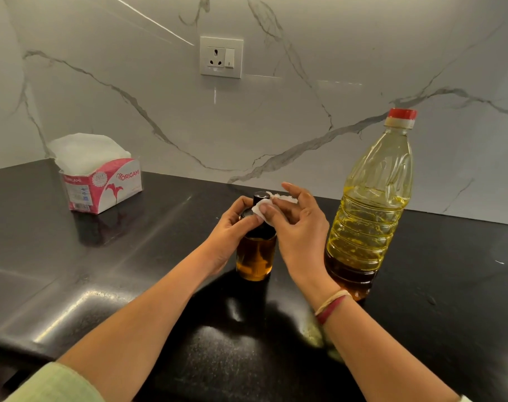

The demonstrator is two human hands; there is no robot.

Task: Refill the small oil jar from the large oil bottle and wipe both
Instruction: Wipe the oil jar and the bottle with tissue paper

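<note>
I read small oil jar (255,256): amber contents, black cap. Large oil bottle (369,204): clear body, yellow oil, darker amber at base, red cap. Tissue (260,208): white. I log tissue box (102,184): pink-white, red flower print. Countertop (102,271): black, fine speckle. Wall (305,111): white marble, grey veins. Sleeve (58,381): pale green.

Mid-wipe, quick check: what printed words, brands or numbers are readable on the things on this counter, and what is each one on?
"ORIGAMI": red brand name on the front face of the tissue box.
"ORIGAMI": again on the box's left side panel, first letter unclear.
Round badge and fine print on the box: too small to read.
Large oil bottle, small oil jar, wall socket: no readable text.
</note>
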